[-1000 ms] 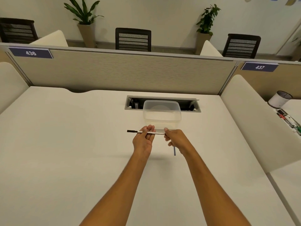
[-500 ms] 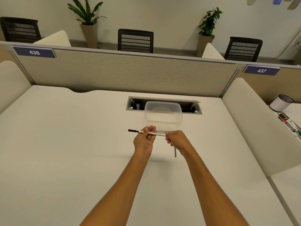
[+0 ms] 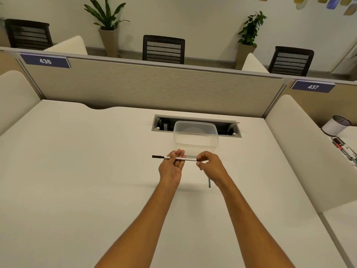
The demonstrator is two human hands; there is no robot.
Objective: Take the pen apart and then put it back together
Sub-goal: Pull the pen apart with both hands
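I am looking at a white desk point(image 3: 77, 171). A clear box point(image 3: 196, 139) and a thin blue stick point(image 3: 209, 183) are lying on it.

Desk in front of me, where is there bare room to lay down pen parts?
The white desk is bare left of the left hand, out to its left edge, and in front between the forearms. Crowded spots: the clear plastic container just beyond the white pen barrel, and the thin blue refill under the right hand.
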